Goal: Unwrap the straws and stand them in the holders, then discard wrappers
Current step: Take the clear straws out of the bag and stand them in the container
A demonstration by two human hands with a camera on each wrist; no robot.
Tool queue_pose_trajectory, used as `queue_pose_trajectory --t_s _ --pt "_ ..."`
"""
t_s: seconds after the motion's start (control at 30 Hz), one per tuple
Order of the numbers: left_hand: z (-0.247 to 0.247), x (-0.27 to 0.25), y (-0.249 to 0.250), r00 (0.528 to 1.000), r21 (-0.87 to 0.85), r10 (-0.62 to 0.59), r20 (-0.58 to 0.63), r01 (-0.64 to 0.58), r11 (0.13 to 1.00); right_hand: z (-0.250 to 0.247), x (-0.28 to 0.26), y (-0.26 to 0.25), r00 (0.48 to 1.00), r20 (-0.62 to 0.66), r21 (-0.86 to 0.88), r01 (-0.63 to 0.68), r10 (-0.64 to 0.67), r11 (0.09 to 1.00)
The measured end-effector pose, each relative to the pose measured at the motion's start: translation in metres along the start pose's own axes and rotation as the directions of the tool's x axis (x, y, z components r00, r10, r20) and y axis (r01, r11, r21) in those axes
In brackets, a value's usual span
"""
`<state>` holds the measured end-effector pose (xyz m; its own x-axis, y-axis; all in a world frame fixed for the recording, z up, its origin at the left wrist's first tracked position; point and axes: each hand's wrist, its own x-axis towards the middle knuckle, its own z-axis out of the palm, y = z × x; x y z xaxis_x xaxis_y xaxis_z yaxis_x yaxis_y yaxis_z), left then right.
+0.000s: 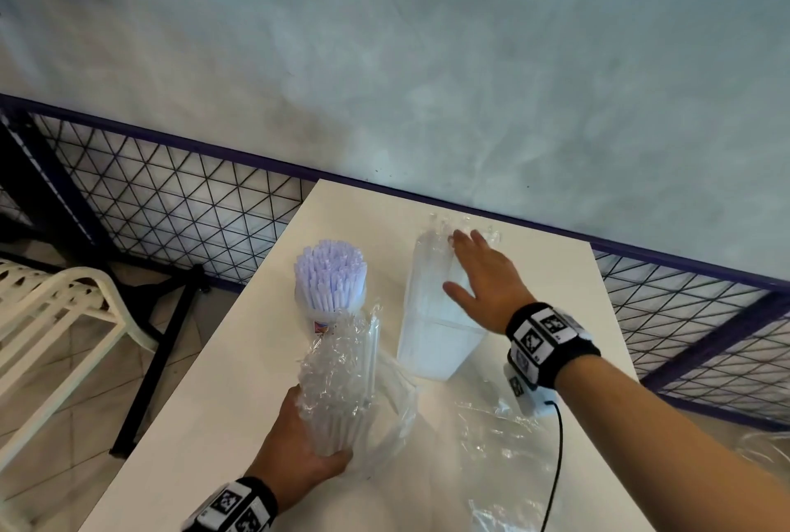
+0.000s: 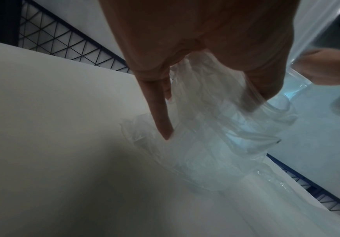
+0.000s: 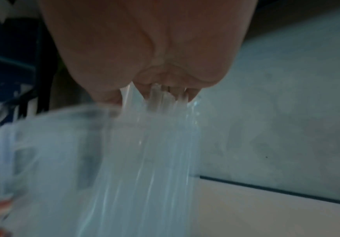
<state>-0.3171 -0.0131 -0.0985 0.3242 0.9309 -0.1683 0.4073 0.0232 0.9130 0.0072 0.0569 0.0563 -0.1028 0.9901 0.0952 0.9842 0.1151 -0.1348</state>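
Observation:
My left hand [image 1: 310,441] grips the lower end of a bundle of white straws [image 1: 342,399] that stands upright in its crumpled clear wrapper [image 1: 333,356]; in the left wrist view my fingers [image 2: 161,112] curl round that wrapper [image 2: 215,128]. Behind it a round holder [image 1: 318,317] is packed with white straws [image 1: 331,270]. To the right stands a tall clear square holder [image 1: 431,352] with a wrapped pack of straws [image 1: 431,270] in it. My right hand [image 1: 474,275] lies spread over that pack, fingertips at its crumpled top [image 1: 444,223]. The right wrist view is blurred; plastic [image 3: 155,144] hangs below the palm.
Loose clear wrappers [image 1: 504,437] lie on the white table [image 1: 239,382] at the near right. A black cable [image 1: 555,467] runs from my right wrist. A wire-mesh fence [image 1: 171,198] borders the table's far side, and a white chair [image 1: 55,309] stands at the left.

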Motion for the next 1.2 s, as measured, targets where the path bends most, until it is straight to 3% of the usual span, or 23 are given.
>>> queue_pose_trajectory --t_s 0.07,0.17,0.23,0.33,0.5,0.63,0.73,1.0,1.1,1.2 --pt "0.0 0.0 0.002 1.0 0.011 0.011 0.0 -0.011 1.0 0.011 -0.004 0.002 0.999 0.048 -0.011 -0.008 0.009 1.0" --pt "0.0 0.0 0.002 1.0 0.015 0.022 -0.003 -0.022 1.0 0.005 -0.002 0.002 0.998 0.033 0.173 -0.052 0.047 0.984" --pt "0.0 -0.001 0.003 1.0 0.031 0.024 -0.003 -0.024 0.999 -0.003 0.001 -0.001 0.996 -0.069 0.265 -0.028 0.048 0.964" --pt "-0.001 0.0 0.002 1.0 0.059 0.028 0.002 -0.028 0.998 -0.014 0.007 -0.013 0.982 -0.188 0.153 0.049 -0.02 0.987" --pt "-0.001 0.001 0.003 0.999 0.054 0.034 0.009 -0.035 0.998 -0.01 0.029 -0.025 0.994 -0.026 -0.081 0.104 -0.107 0.991" --pt "-0.001 0.001 0.001 0.999 0.081 0.036 0.001 -0.036 0.996 -0.017 0.05 -0.025 0.998 0.022 -0.155 0.066 -0.063 0.986" --pt "-0.001 0.001 0.001 0.999 0.093 0.035 0.007 -0.036 0.995 -0.026 0.058 -0.019 0.989 0.147 -0.172 0.04 -0.015 0.984" --pt "-0.002 0.001 0.007 0.998 0.086 0.066 0.017 -0.068 0.994 -0.011 0.035 -0.017 0.942 0.311 -0.202 -0.068 0.129 0.977" --pt "-0.002 0.001 0.006 0.998 0.075 0.066 0.013 -0.067 0.995 -0.015 0.037 -0.018 0.95 0.29 -0.185 -0.065 0.118 0.981" --pt "-0.002 0.0 0.005 0.998 0.054 0.056 0.02 -0.057 0.997 -0.022 0.041 -0.013 0.979 0.156 -0.177 -0.107 0.135 0.978"
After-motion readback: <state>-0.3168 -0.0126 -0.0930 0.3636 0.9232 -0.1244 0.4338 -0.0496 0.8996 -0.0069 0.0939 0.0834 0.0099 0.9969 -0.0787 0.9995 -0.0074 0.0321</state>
